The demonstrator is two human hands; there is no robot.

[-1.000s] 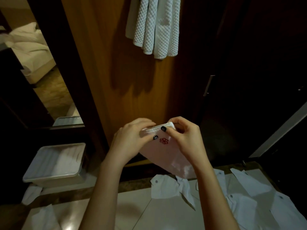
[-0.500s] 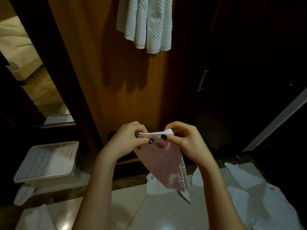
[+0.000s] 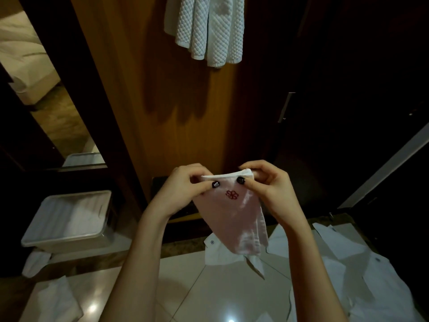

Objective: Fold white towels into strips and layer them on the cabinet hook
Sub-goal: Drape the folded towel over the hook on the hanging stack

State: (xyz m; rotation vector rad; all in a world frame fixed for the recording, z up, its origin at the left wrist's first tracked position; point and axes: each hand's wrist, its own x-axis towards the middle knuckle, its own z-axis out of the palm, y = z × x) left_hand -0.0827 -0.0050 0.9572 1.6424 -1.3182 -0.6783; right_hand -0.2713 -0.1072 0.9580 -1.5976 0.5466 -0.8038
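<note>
Now the left hand and right hand are pinching a folded towel's top edge, below the hanging waffle towels; lifting it hookward likely follows.

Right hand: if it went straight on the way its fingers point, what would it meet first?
Its fingers point left along the top edge of the cloth, so the right hand would likely meet the left hand first; both pinch that edge.

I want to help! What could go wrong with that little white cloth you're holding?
The left hand and right hand only pinch the small folded white cloth with the red emblem at its top edge, so it might slip, unfold and land among the white cloths scattered on the tiled floor.
</note>
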